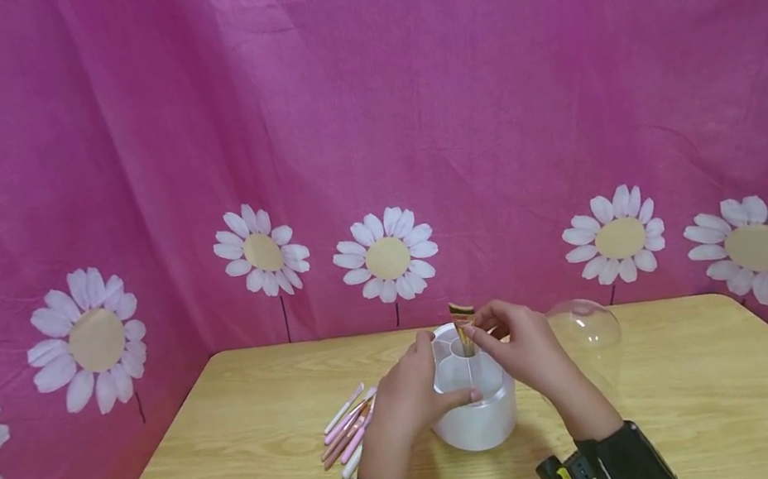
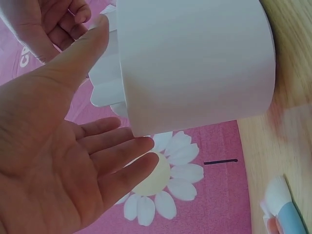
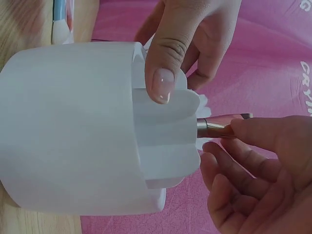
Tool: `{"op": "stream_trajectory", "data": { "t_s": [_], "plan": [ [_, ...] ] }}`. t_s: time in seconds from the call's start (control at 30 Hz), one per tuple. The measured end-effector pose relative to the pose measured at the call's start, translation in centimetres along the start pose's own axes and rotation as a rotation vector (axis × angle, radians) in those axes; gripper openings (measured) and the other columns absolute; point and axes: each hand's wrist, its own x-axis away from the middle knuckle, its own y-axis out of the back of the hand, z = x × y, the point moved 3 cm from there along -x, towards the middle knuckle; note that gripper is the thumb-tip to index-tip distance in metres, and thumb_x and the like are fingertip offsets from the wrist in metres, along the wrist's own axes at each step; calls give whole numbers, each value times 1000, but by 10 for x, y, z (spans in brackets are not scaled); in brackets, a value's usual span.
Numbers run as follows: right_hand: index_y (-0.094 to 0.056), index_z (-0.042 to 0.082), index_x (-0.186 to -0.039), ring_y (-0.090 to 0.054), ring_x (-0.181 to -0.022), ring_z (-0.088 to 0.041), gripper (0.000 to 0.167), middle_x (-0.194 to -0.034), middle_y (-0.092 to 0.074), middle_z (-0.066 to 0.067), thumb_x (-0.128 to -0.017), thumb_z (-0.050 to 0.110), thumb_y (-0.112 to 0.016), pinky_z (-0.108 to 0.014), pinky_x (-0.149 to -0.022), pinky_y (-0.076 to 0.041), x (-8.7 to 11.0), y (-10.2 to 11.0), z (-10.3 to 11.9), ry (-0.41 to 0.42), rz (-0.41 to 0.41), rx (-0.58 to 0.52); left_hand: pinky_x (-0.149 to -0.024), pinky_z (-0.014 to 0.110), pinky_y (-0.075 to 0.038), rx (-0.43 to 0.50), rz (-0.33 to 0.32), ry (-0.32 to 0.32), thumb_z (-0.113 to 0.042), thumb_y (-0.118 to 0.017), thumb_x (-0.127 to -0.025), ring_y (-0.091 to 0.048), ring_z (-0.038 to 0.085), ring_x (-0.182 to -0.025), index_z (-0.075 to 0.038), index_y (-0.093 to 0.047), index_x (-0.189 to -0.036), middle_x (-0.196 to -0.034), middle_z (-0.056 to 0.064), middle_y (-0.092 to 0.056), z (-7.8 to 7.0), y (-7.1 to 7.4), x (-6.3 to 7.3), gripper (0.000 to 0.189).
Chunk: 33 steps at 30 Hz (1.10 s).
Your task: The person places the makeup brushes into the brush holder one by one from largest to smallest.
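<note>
Gold and slim, a tool (image 1: pixel 462 314) stands almost upright between the thumb and fingers of the right hand (image 1: pixel 521 342), which pinch it near its upper part and have hold of nothing else. Its dark end pokes up just above that pinch; its other end points down from the fingers, toward the middle of a white, divided container (image 1: pixel 476 426). Seen from the right wrist, a grey band on the tool meets the edge of the scalloped insert (image 3: pixel 165 117); past that the wall hides it, so I cannot tell how deep the lower end sits.

That line is what matters: the tool's long axis runs nearly along the container's own, leaning only a little, with the opening just below the fingers. The right hand is the nearer one, since it has the tool. Across the opening from it is the left hand (image 1: pixel 408 393), its thumb at the near rim, its fingers fairly straight along the left side and well spread from the thumb, not curled round anything. Out past the left hand, on the surface (image 1: pixel 254 469), lie several brushes (image 1: pixel 348 431); just beyond the right hand is a clear dome (image 1: pixel 585 321).
</note>
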Motion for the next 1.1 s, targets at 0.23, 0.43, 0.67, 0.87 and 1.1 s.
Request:
{"op": "stream_trajectory", "data": {
  "t_s": [0.23,0.43,0.67,0.87,1.1],
  "plan": [
    [-71,1,-93,-62,-76,-19,12,-83,-71,-6,-94,12,-72,-30,-67,-51,0,-1,1,11,33,3,-81,43,-56,-6,1,-16,-51,-87,-76,-66,22,-105,-6,-51,-132,-121,7,-65,-1,2,-2,80],
    [-72,-1,-95,-64,-76,-20,12,-83,-71,-6,-94,11,-71,-30,-66,-52,0,-2,1,19,57,1,-81,43,-56,-12,-5,-24,-51,-87,-76,-66,22,-104,-6,-52,-131,-120,7,-66,1,2,-1,79],
    [-71,-2,-100,-65,-77,-23,14,-85,-70,-9,-92,9,-72,-35,-69,-55,0,-2,-1,-12,10,60,-82,43,-56,-7,-3,-15,-51,-87,-76,-66,21,-104,-8,-53,-132,-121,5,-66,3,2,-1,78],
    [-70,-2,-103,-65,-79,-25,16,-87,-70,-11,-92,8,-71,-37,-70,-56,1,1,-2,-27,11,68,-85,43,-55,3,4,4,-51,-86,-76,-65,20,-106,-9,-53,-133,-121,3,-65,3,2,0,78],
    [-68,-4,-106,-67,-81,-28,20,-91,-71,-14,-91,8,-72,-41,-71,-58,1,9,-2,-33,30,73,-82,42,-56,15,-30,2,-49,-88,-76,-65,19,-104,-11,-54,-131,-120,2,-66,3,0,-3,75]
  ]
}}
